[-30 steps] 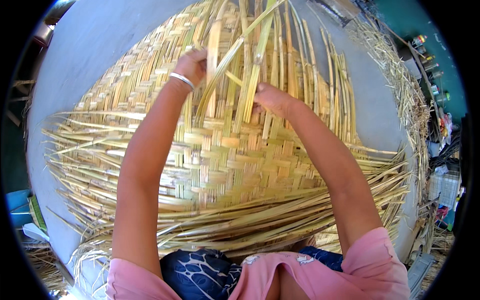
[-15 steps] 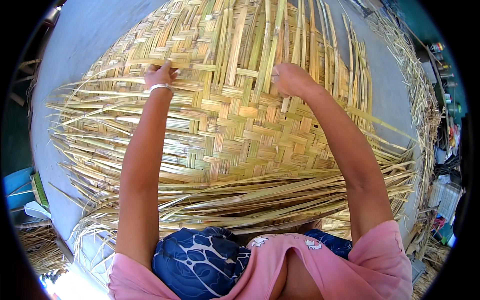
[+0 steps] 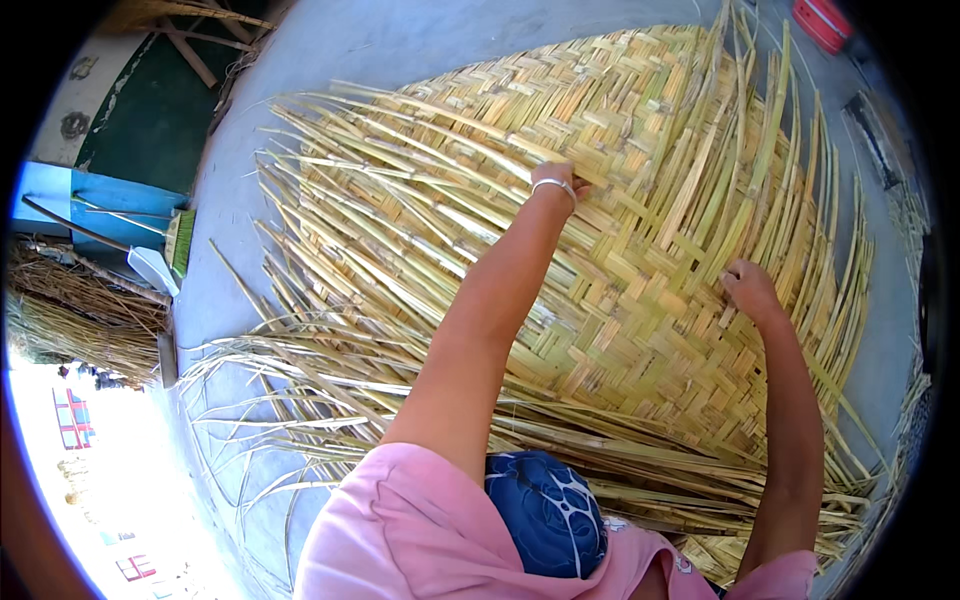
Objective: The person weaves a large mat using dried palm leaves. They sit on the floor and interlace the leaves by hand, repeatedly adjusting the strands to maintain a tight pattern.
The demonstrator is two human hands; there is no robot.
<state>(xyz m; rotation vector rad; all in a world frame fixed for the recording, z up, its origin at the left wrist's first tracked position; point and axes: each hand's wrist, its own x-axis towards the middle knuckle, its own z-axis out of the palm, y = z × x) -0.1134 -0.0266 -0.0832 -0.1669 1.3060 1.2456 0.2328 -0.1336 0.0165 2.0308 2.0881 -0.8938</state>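
A large mat (image 3: 625,335) of split cane strips, pale yellow and green, lies before me, its middle woven in a zigzag pattern. My left hand (image 3: 562,178), with a white band at the wrist, is closed on a long cane strip (image 3: 490,132) that runs across the weave. Farther right and nearer to me, my right hand (image 3: 750,288) is closed in a pinch over the weave. A short pale strip end shows just below its fingers, which partly hide what they hold. Long loose strips (image 3: 350,215) fan out from the mat's left side, others (image 3: 775,130) from its far right.
Grey floor (image 3: 235,215) surrounds the mat. A bundle of loose strips (image 3: 640,435) lies along its near edge. At the left are a green-bristled broom (image 3: 180,242), a white dustpan (image 3: 152,268) and a heap of dry stalks (image 3: 85,310). A red container (image 3: 823,22) stands far right.
The view has swung left, so the mat and both hands appear farther right and tilted. Both hands stay closed over the weave, at about the same places on the mat.
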